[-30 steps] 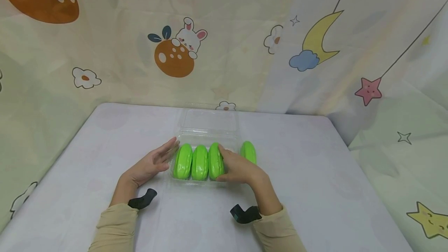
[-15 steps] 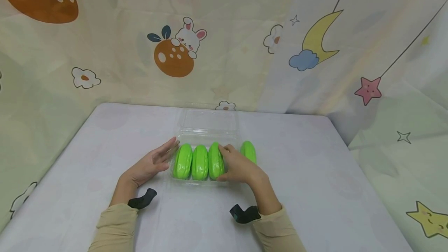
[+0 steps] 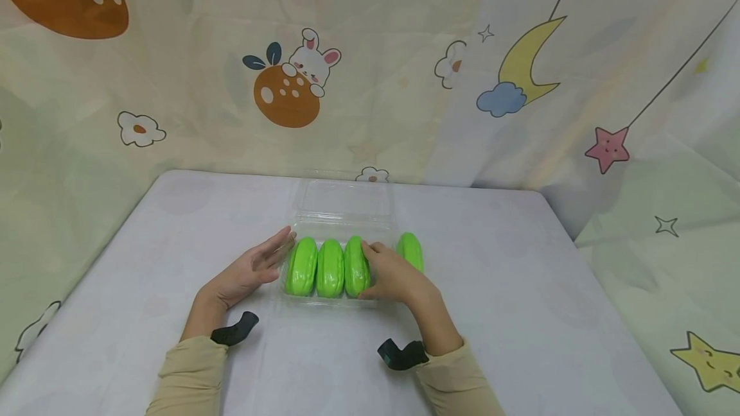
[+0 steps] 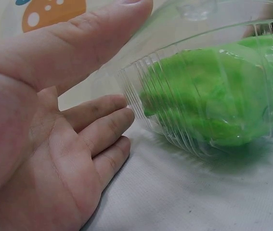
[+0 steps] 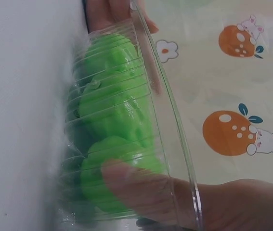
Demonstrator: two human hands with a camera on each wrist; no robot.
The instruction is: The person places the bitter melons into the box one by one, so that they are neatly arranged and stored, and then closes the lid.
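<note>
A transparent plastic clamshell box (image 3: 324,302) has several bright green, glossy, cucumber-shaped pieces standing side by side in it; three show in the head view. My left hand (image 3: 248,275) is at the box's left side, fingers extended; in the left wrist view the fingertips (image 4: 122,115) reach its ribbed wall. My right hand (image 3: 399,275) holds the rightmost visible green cucumber-shaped piece (image 3: 356,266) inside the box, thumb at its near end and fingers at its far end. Through the wall in the right wrist view, the thumb (image 5: 126,180) lies against that piece. My right hand hides the box's right part.
Another green cucumber-shaped piece (image 3: 410,250) lies on the white table (image 3: 509,300), right of the box and partly behind my right hand. The box's lid (image 3: 347,199) is folded back towards the cartoon-printed curtain (image 3: 381,82). A black wrist mount (image 3: 236,329) sits on each forearm.
Almost nothing differs. My right wrist has shifted very slightly to the left, its fingers staying on the same green piece; my left hand and the box keep their places.
</note>
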